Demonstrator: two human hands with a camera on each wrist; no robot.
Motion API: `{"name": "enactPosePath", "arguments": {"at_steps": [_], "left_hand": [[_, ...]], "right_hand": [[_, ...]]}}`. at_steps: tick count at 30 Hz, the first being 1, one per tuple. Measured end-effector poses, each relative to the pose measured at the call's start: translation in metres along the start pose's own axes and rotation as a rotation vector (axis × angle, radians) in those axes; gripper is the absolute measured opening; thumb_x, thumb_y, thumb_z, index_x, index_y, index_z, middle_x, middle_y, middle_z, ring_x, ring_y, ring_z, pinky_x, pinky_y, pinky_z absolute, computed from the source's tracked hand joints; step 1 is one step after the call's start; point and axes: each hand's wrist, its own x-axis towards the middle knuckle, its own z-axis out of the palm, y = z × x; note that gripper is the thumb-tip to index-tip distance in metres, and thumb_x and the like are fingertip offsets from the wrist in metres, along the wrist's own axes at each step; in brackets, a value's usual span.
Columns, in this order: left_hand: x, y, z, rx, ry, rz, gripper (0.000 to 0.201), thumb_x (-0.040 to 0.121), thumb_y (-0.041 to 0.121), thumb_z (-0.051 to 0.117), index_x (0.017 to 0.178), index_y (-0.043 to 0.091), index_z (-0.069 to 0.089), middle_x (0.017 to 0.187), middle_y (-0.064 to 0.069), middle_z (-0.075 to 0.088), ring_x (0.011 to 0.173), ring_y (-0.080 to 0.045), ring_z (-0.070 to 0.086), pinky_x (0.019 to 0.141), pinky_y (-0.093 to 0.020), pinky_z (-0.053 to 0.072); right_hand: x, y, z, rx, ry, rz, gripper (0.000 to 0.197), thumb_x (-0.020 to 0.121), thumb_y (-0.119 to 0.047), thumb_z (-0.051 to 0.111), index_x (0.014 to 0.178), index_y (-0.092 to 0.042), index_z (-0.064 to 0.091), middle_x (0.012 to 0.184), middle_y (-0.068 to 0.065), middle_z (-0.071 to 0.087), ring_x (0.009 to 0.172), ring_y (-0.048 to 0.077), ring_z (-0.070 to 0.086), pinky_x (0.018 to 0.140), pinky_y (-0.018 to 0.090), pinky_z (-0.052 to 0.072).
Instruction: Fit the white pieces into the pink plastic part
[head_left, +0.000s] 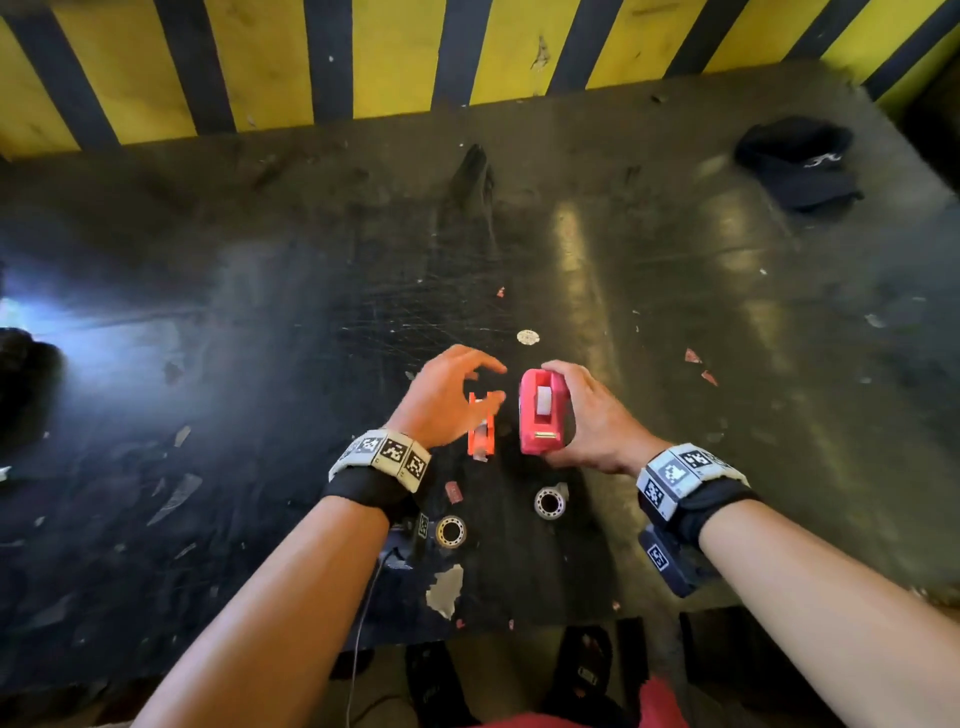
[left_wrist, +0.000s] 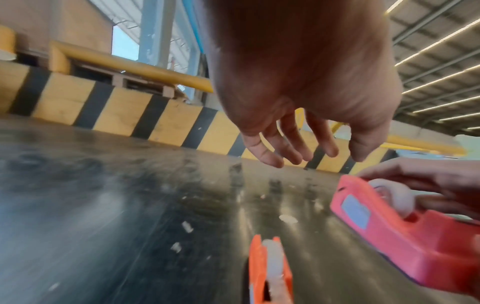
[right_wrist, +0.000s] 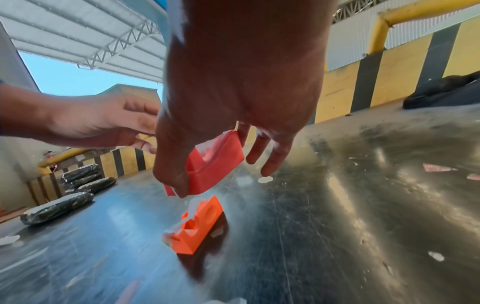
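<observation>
My right hand (head_left: 582, 415) grips a pink-red tape dispenser (head_left: 543, 413) with a white roll, lifted above the dark table (head_left: 260, 312). In the right wrist view the thumb and fingers clamp the dispenser (right_wrist: 215, 160) from both sides. A smaller orange tape dispenser (head_left: 480, 428) stands on the table under my left hand (head_left: 452, 395). The left hand hovers over it with relaxed, spread fingers (left_wrist: 267, 152) and holds nothing. The orange dispenser (left_wrist: 270, 271) sits below and the pink one (left_wrist: 405, 232) to the right in the left wrist view.
Two empty tape cores (head_left: 450, 531) (head_left: 549, 502) lie on the table near my wrists. A black cap (head_left: 800, 161) rests at the far right. A yellow-and-black striped barrier (head_left: 363, 57) runs along the far edge. Wrapped dark bundles (right_wrist: 57, 207) lie to the left.
</observation>
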Motion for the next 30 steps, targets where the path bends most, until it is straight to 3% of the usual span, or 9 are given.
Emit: {"name": "enactPosePath", "arguments": {"at_steps": [5,10,13,17,24,30], "left_hand": [[-0.002,0.039,0.004,0.145,-0.157,0.036,0.055,0.079,0.045,0.082,0.131,0.033,0.066,0.123,0.005,0.054,0.104,-0.011,0.055,0.094,-0.032,0.051],[-0.011,0.046,0.011,0.321,-0.157,0.015,0.062,0.076,0.059,0.077,0.133,0.04,0.062,0.121,0.006,0.044,0.108,-0.014,0.049,0.09,-0.035,0.054],[-0.014,0.049,0.012,0.398,-0.177,0.0,0.054,0.074,0.06,0.077,0.123,0.041,0.066,0.117,0.006,0.04,0.105,-0.015,0.046,0.086,-0.036,0.055],[-0.02,0.05,0.012,0.394,-0.191,-0.017,0.049,0.081,0.051,0.076,0.125,0.032,0.068,0.12,0.003,0.042,0.108,-0.018,0.05,0.083,-0.035,0.055],[-0.031,0.052,0.008,0.335,-0.185,0.019,0.048,0.087,0.049,0.071,0.128,0.027,0.067,0.126,0.004,0.047,0.097,-0.012,0.05,0.072,-0.026,0.039],[-0.032,0.056,0.003,0.299,-0.197,0.011,0.048,0.086,0.047,0.071,0.129,0.027,0.064,0.119,0.006,0.063,0.1,-0.016,0.064,0.085,-0.033,0.054]], "right_hand": [[-0.011,-0.013,-0.009,0.01,0.026,-0.059,0.121,0.055,-0.029,0.097,0.155,-0.026,0.03,0.153,-0.002,0.037,0.133,0.023,0.049,0.108,0.03,0.042],[-0.025,-0.024,-0.01,-0.013,0.024,-0.101,0.119,0.058,-0.031,0.096,0.156,-0.024,0.03,0.153,-0.003,0.038,0.133,0.021,0.05,0.105,0.027,0.041],[-0.03,-0.027,-0.006,-0.035,0.001,-0.111,0.121,0.056,-0.027,0.096,0.157,-0.024,0.03,0.153,-0.003,0.038,0.134,0.02,0.049,0.107,0.029,0.042],[-0.036,-0.029,0.001,-0.047,-0.015,-0.111,0.121,0.058,-0.027,0.097,0.157,-0.024,0.028,0.154,-0.004,0.037,0.135,0.021,0.049,0.108,0.031,0.043],[-0.042,-0.029,0.005,-0.02,-0.034,-0.083,0.12,0.06,-0.028,0.099,0.156,-0.027,0.028,0.154,-0.006,0.037,0.131,0.019,0.052,0.105,0.032,0.046],[-0.04,-0.025,0.006,-0.007,-0.041,-0.071,0.117,0.06,-0.028,0.099,0.155,-0.029,0.03,0.152,-0.007,0.039,0.129,0.017,0.052,0.103,0.031,0.046]]}}
